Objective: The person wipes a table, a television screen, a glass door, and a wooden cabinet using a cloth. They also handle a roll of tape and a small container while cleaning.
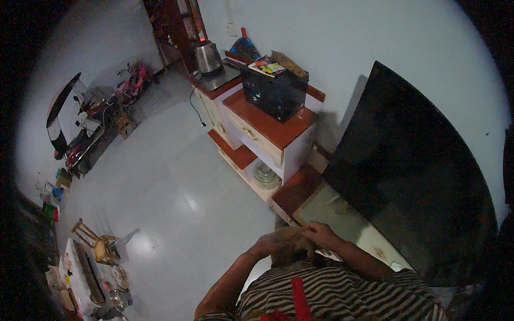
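Both arms reach in front of my striped shirt at the lower centre. My left hand (pixel 268 244) is beside a dim brown, soft-looking thing (pixel 292 240), which lies between the hands; whether it is cloth I cannot tell. My right hand (pixel 320 233) touches or adjoins its other side, with the fingers curled. Blur and shadow hide what the fingers hold. Just beyond the hands stands a low cabinet with a brown top (pixel 297 190) and a glass-like pale surface (pixel 341 214).
A large black television-like panel (pixel 405 180) leans over the low cabinet. A black box (pixel 273 92) stands on a red-brown drawer unit (pixel 277 128), near a metal kettle (pixel 208 58). A glass jar (pixel 266 176) sits below. Across the floor are a wooden stool (pixel 105 246) and a vehicle (pixel 86 136).
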### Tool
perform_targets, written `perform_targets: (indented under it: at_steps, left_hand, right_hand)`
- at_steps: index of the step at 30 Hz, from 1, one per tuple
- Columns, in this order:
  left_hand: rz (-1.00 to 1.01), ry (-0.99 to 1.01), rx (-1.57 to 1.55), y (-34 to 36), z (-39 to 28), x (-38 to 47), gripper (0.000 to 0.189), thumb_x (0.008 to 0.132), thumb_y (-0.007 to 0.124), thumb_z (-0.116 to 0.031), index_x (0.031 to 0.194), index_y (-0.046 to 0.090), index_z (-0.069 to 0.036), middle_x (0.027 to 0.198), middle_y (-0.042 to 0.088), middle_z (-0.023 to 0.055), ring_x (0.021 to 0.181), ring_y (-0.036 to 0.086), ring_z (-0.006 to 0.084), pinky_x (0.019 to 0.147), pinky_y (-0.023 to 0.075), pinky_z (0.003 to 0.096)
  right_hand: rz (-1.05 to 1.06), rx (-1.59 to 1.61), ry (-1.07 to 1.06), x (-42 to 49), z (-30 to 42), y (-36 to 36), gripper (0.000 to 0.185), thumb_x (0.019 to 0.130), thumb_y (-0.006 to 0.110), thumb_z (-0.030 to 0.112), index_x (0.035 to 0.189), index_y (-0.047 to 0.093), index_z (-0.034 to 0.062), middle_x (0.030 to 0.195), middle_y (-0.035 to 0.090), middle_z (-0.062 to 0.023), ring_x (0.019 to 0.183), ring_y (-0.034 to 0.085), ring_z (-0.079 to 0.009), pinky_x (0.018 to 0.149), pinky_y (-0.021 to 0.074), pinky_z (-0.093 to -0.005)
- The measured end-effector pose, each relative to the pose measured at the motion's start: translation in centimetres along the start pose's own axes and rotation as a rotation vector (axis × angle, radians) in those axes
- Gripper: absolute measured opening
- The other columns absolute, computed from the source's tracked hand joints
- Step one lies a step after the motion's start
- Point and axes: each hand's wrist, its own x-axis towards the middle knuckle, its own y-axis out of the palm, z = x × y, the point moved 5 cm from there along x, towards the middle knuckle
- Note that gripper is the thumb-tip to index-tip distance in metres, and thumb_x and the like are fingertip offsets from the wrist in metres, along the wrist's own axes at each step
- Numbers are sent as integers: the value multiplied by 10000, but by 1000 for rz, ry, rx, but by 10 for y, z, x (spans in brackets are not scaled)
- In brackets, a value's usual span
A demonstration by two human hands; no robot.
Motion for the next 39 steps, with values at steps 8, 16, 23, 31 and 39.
perform_targets:
  at_steps: [8, 16, 23, 31, 39]
  left_hand:
    - [-516, 51, -84, -185, 48, 70, 399, 957, 645, -114, 1341, 595, -15, 1178, 706, 123, 1021, 670, 204, 896, 560, 358]
    - [-970, 423, 839, -309, -141, 153, 571, 945, 658, -141, 1482, 485, -56, 1568, 447, 197, 1436, 421, 416, 1170, 349, 560]
    - [-661, 409, 1083, -262, -88, 223, 636, 951, 641, -341, 1535, 471, -154, 1658, 356, 100, 1561, 231, 426, 1204, 219, 687]
    - [-513, 501, 1073, -291, -109, 238, 596, 928, 654, -391, 1469, 547, -166, 1586, 439, 95, 1494, 330, 405, 1163, 265, 705]
    - [-573, 564, 1059, -359, -94, 252, 623, 904, 681, -377, 1481, 547, -185, 1576, 453, 87, 1480, 352, 404, 1149, 330, 661]
  right_hand:
    - [-21, 466, -184, 120, 81, -40, 435, 990, 665, 113, 1395, 529, 31, 1353, 599, -87, 1249, 577, -214, 1077, 468, -376]
    - [-627, -736, -571, 222, 165, -121, 536, 937, 619, 45, 1461, 511, 6, 1503, 489, -226, 1392, 470, -407, 1179, 381, -492]
    - [-436, -908, -541, 270, 146, -83, 559, 960, 605, 117, 1468, 476, -79, 1590, 393, -236, 1499, 347, -417, 1231, 309, -529]
    - [-341, -918, -248, 292, 160, -86, 587, 986, 605, 194, 1466, 460, -112, 1612, 355, -249, 1536, 262, -422, 1253, 252, -525]
    - [-369, -1094, -366, 347, 186, -73, 602, 977, 584, 175, 1480, 441, -122, 1644, 310, -261, 1540, 270, -428, 1256, 249, -531]
